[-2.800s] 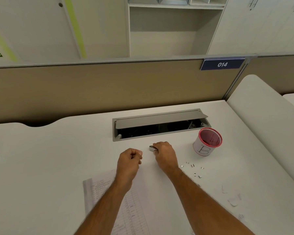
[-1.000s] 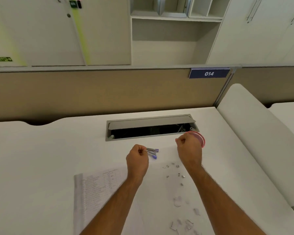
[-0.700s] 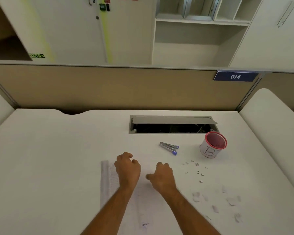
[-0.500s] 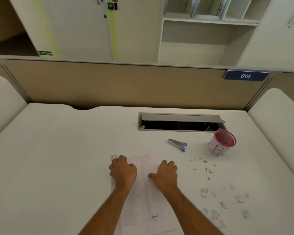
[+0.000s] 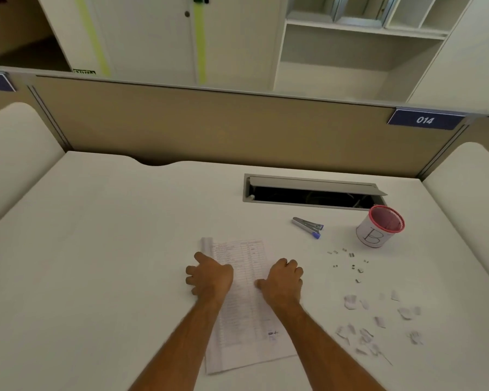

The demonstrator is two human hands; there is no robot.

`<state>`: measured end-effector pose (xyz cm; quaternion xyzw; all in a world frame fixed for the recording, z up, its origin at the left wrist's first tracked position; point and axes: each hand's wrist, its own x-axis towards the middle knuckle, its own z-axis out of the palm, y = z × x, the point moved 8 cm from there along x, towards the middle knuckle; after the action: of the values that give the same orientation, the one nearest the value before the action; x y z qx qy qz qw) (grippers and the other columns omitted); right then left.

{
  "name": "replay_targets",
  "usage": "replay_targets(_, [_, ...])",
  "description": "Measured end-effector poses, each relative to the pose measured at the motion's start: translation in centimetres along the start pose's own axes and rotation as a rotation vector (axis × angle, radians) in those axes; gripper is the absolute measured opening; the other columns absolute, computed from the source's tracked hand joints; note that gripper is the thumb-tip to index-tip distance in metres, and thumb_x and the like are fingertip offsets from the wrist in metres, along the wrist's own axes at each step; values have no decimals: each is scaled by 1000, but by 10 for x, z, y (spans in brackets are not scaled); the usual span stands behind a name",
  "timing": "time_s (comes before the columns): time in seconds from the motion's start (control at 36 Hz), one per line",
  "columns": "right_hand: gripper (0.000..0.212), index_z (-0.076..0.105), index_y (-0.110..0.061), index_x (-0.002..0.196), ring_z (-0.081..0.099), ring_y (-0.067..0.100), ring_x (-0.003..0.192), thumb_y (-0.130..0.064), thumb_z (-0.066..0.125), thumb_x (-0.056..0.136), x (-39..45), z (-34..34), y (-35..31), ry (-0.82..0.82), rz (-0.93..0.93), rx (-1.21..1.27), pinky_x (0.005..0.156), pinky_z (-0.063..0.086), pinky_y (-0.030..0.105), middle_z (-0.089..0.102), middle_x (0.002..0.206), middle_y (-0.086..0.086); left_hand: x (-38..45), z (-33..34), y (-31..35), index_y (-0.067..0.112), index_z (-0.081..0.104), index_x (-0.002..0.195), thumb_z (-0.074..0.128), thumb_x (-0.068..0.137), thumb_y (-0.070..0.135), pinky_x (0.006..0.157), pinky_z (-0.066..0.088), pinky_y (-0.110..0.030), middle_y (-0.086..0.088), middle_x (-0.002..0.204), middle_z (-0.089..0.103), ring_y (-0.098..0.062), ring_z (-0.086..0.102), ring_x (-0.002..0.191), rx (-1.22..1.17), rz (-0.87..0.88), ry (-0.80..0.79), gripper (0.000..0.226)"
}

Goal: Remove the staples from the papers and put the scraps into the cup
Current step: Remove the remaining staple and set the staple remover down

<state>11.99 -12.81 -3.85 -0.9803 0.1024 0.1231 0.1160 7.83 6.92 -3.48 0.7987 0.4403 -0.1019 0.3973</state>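
A printed sheet of papers (image 5: 246, 303) lies flat on the white desk in front of me. My left hand (image 5: 209, 276) rests palm down on its left edge with fingers spread. My right hand (image 5: 283, 279) presses on its right edge, fingers curled, holding nothing. A metal staple remover with blue tips (image 5: 308, 225) lies beyond the papers, to the right. The white cup with a red rim and a letter B (image 5: 378, 230) stands at the right. Several pulled staples (image 5: 349, 263) lie loose below the cup. Several torn paper scraps (image 5: 378, 323) are scattered nearer me on the right.
An open cable hatch (image 5: 311, 191) is set in the desk behind the remover and the cup. A beige partition (image 5: 209, 128) with a tag reading 014 (image 5: 425, 120) closes the far edge. Rounded side panels (image 5: 463, 193) flank the desk.
The staple remover left my left hand and now lies on the desk. Both hands came back from near the cup onto the papers. The view has swung left.
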Motion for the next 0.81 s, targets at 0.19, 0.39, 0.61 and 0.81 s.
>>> replay_targets(0.19, [85,41,-7,138,43,26,126,-58,74,78,-2,4,4,-32,28,31,102,43,38,44,137,10,12,7,-9,-4,40,138,79,81,9,77,55,-34,-18,125,61,-31,63,104,-507,-65,-220,70])
replay_targets(0.39, [101,37,-10,143,38,30,131,-53,85,66,8,0,25,-83,57,463,107,42,45,40,138,11,2,-9,6,25,74,95,64,93,2,60,57,-21,1,94,78,-16,75,85,-591,273,-314,25])
replay_targets(0.61, [78,48,-23,137,68,26,108,-22,89,70,13,-71,32,-186,-179,1295,87,59,48,67,124,2,-21,-41,52,24,65,129,62,98,12,87,59,-28,8,115,74,-9,71,105,-715,572,-355,34])
replay_targets(0.81, [26,70,-18,115,72,26,99,-14,71,89,0,-134,22,4,-334,1329,85,60,50,75,108,2,-49,-70,97,34,59,129,60,100,25,73,56,-11,23,110,69,4,66,104,-702,796,-221,31])
